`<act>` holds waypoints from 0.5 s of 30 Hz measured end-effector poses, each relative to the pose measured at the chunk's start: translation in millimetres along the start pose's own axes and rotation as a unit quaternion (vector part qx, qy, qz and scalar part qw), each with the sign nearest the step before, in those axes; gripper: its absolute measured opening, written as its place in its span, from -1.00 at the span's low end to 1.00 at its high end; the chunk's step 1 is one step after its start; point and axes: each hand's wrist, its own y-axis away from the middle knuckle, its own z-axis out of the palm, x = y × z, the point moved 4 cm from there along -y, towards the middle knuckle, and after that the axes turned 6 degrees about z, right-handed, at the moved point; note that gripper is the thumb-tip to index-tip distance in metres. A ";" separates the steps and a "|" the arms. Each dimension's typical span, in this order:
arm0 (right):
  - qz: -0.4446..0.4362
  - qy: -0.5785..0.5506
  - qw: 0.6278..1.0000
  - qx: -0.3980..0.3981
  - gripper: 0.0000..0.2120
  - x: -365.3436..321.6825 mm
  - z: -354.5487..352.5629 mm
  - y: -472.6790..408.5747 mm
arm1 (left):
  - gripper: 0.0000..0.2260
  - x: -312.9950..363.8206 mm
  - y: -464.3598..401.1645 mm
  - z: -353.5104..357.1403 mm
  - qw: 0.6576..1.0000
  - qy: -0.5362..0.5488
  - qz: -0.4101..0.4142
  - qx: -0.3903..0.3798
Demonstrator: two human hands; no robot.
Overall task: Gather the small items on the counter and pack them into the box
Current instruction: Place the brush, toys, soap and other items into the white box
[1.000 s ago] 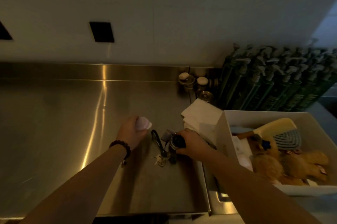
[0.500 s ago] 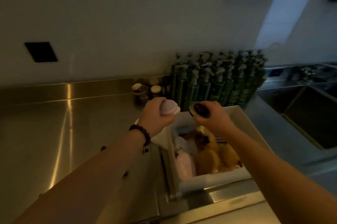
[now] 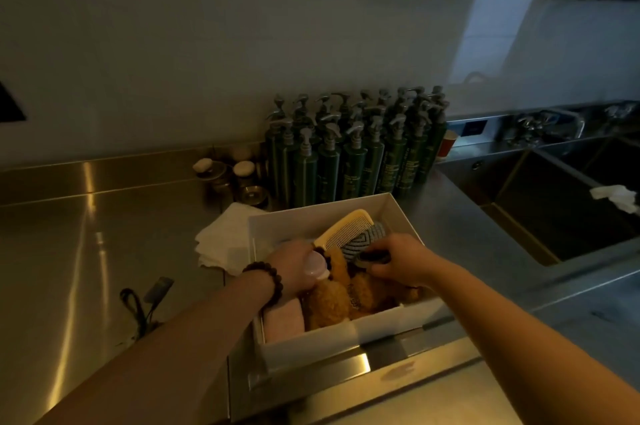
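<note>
Since earlier: lowered from above the rim into the white box (image 3: 398,208).
Left hand (image 3: 294,265): curled around pale pink item (image 3: 316,263).
Right hand (image 3: 398,260): pinching dark round item (image 3: 372,257).
Advice: set into gaps beside comb (image 3: 341,229), then release.
Counter (image 3: 86,251): lanyard (image 3: 136,307) awaiting collection.

White box (image 3: 403,213), and inside it a pale yellow comb (image 3: 343,227), a grey-and-white chevron-striped cloth (image 3: 363,243), golden-brown plush (image 3: 329,303) and a pink roll (image 3: 284,320) at seven o'clock. Pale pink ball (image 3: 315,263), dark beaded bracelet (image 3: 265,274). Dark green bottles (image 3: 353,154) at twelve, silver steel counter (image 3: 86,251), white napkins (image 3: 225,241).
</note>
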 end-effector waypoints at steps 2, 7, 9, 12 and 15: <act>-0.008 0.033 0.999 0.004 -0.62 -2.1 2.8 -3.7 | -0.77 -0.7 -2.0 0.4 1.000 -0.028 -0.005 -0.011; -0.021 0.062 0.998 0.011 -0.53 -3.2 3.7 -7.7 | -0.67 -0.9 -2.4 -0.7 0.997 -0.073 -0.005 -0.012; -0.030 0.055 0.998 0.018 -0.46 -6.0 4.3 -8.9 | -0.63 -0.3 -0.5 -1.6 0.998 -0.060 0.002 -0.008; -0.054 0.005 0.997 0.056 -0.44 -20.2 4.6 -9.4 | -0.51 3.0 6.4 -15.3 0.999 -0.016 0.024 0.021; -0.090 -0.004 0.989 0.119 -0.49 -54.3 7.8 -13.9 | -0.43 2.9 17.6 -42.0 0.996 -0.021 0.055 0.074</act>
